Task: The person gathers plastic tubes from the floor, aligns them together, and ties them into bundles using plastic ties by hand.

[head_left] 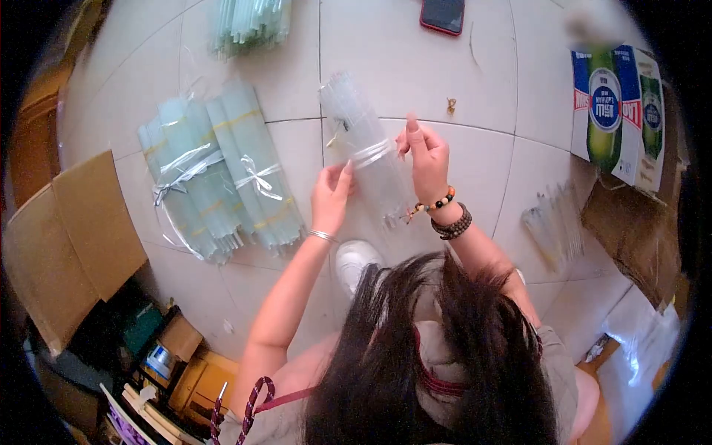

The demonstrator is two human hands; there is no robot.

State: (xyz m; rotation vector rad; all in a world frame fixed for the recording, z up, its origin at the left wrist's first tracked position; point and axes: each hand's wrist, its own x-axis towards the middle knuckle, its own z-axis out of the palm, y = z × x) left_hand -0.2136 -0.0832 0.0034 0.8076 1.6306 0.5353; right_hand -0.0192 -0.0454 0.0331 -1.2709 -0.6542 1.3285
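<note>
A bundle of clear tubes (367,159) lies on the tiled floor between my hands, with white ribbon (371,153) wrapped round its middle. At its left edge, my left hand (331,194) has its thumb and fingers close to the ribbon; whether it grips anything is hidden. My right hand (428,157) is just right of the bundle, thumb raised and fingers curled; what they hold, if anything, is too small to tell. Further left lie tied tube bundles, one with a white bow (258,178) and one with a knotted ribbon (185,169).
More tubes (250,22) lie at the top, near a phone (443,15). Thin loose strips (552,226) are at the right, below a beer carton (615,111). An open cardboard box (78,245) stands at the left. A white shoe (357,265) is below my hands.
</note>
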